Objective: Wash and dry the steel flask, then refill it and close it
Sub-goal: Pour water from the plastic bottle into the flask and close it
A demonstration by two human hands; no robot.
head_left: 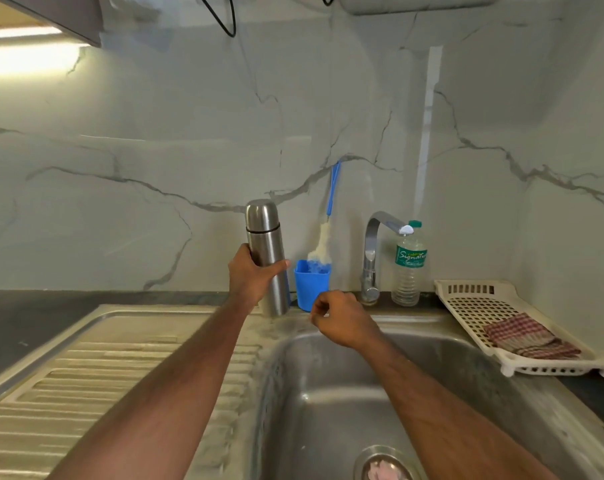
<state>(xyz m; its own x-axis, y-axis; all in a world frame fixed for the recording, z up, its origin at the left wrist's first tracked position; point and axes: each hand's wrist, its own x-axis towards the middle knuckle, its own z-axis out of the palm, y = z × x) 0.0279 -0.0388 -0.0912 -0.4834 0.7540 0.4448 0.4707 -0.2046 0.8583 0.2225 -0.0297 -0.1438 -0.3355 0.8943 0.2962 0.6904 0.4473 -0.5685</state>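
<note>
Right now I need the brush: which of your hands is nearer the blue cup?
Right. The right hand hovers just below the blue cup; the left hand grips the steel flask beside it.

Steel sink counter (pixel 120 358), blue cup (pixel 311 285), water bottle (pixel 408 268), white tray (pixel 467 299)

Left hand (pixel 254 282) gripping, right hand (pixel 342 320) loosely curled, hovering
</note>
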